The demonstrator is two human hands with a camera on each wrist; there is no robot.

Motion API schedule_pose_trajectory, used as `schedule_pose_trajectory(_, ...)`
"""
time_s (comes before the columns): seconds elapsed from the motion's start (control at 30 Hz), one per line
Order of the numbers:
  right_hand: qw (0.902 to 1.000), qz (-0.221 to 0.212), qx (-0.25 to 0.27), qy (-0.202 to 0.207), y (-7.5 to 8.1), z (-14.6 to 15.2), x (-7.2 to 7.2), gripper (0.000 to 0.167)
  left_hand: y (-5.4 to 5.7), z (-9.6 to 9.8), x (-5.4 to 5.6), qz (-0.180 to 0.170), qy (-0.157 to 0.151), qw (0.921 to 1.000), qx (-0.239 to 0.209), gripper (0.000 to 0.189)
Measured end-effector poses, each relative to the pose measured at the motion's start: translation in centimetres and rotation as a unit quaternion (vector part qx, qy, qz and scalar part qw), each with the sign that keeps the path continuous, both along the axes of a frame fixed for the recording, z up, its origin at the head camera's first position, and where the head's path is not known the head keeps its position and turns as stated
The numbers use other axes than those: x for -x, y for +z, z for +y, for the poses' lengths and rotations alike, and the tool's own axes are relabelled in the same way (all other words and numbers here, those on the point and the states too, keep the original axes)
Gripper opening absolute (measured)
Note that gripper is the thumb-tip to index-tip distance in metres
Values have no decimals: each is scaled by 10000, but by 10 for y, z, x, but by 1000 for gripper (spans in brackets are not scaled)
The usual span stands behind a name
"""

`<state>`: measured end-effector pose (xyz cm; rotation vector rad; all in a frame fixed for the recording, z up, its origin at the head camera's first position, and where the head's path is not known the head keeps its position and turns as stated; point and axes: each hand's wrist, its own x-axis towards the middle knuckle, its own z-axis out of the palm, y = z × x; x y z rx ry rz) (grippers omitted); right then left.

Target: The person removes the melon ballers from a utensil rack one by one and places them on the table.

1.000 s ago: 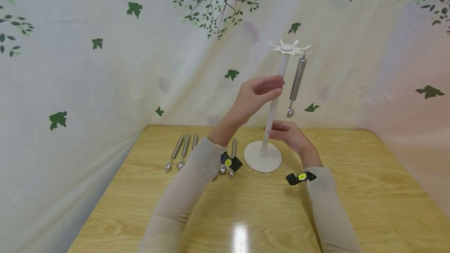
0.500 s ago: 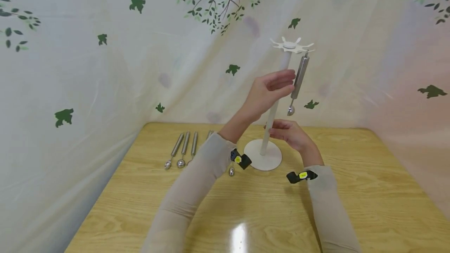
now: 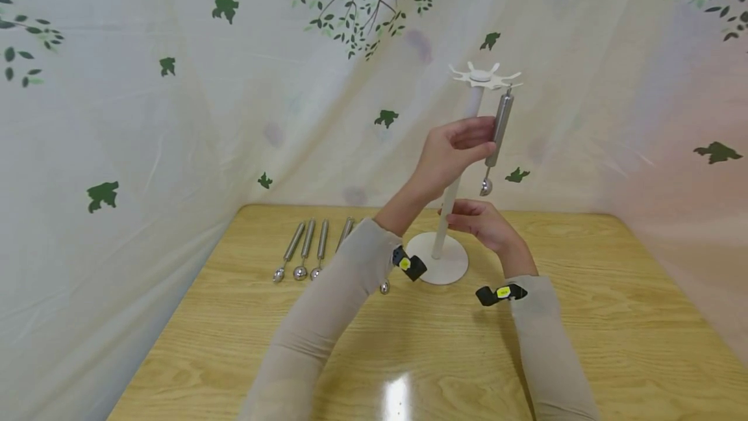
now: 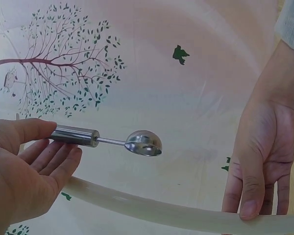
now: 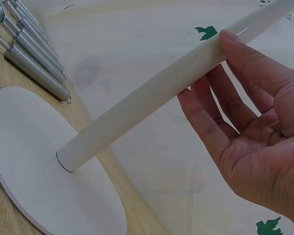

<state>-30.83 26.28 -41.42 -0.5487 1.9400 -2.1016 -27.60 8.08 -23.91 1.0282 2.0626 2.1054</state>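
A white rack with a ring of prongs [image 3: 480, 75] on top has a slim pole [image 3: 448, 203] and a round base [image 3: 444, 268]. One steel melon baller [image 3: 500, 125] hangs from a prong at the right, scoop downward. My left hand [image 3: 447, 154] reaches across in front of the pole and pinches its handle; in the left wrist view the thumb lies on one side and the fingers on the other, with the scoop [image 4: 144, 143] free. Lower down, my right hand [image 3: 487, 229] holds the pole between thumb and fingers, as the right wrist view also shows.
Several more steel melon ballers [image 3: 308, 239] lie side by side on the wooden table [image 3: 467, 362], left of the base; my left sleeve [image 3: 333, 304] covers some. A pale curtain [image 3: 175, 115] with leaf prints hangs behind the table.
My left hand has moved right, from beside the pole to the hanging melon baller, and now pinches its handle. My right hand has stayed on the pole.
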Motion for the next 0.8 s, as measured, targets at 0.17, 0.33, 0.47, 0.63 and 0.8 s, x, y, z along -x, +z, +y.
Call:
schedule_pose_trajectory(0.17, 9998, 133, 54, 142, -5, 5, 16, 39, -6, 6, 10, 17, 116, 9999, -114, 41)
schedule_pose_trajectory(0.33, 9997, 169, 29, 181, -8, 8, 27, 39, -11, 10, 18, -40, 210, 9997, -87, 42)
schedule_pose_trajectory(0.47, 9998, 118, 17, 150, -7, 7, 27, 39, -11, 11, 18, -110, 195, 9997, -105, 42)
schedule_pose_trajectory(0.63, 9998, 72, 78, 157, -7, 7, 27, 41, -11, 11, 18, -145, 205, 9996, -126, 41)
schedule_pose_trajectory(0.8, 9999, 66, -5, 111, -8, 7, 27, 38, -9, 11, 18, -178, 219, 9995, -131, 41)
